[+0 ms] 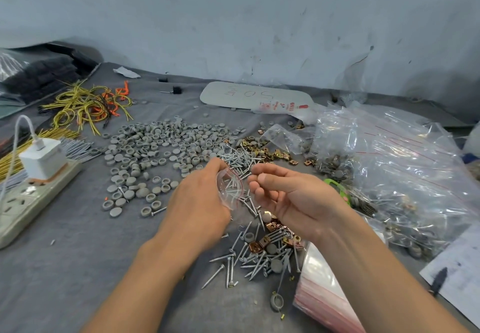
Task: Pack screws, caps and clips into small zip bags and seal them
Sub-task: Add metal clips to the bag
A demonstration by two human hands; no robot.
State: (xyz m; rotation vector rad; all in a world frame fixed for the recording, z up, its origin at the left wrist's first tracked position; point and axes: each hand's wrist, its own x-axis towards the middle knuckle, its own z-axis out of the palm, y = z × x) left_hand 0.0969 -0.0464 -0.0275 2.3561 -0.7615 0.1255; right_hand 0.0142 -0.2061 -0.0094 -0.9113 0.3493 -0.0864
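Note:
My left hand [198, 203] grips a small clear zip bag [231, 188] with a red seal line, its mouth held open toward the right. My right hand [288, 193] hovers just right of the bag's mouth with fingers curled; whether it holds anything I cannot tell. Loose silver screws [241, 160] lie heaped beyond the hands, and more screws [249, 257] lie nearer me, mixed with copper and brass clips [265, 242]. A wide spread of grey round caps [155, 145] covers the cloth to the left. More brass clips [270, 151] sit at the far right of the screws.
A stack of empty zip bags [324, 293] lies at the lower right. Filled bags pile inside a big clear bag [389, 171] on the right. A power strip [31, 195] with a white charger [42, 160] sits left, yellow and orange wires [88, 104] behind it.

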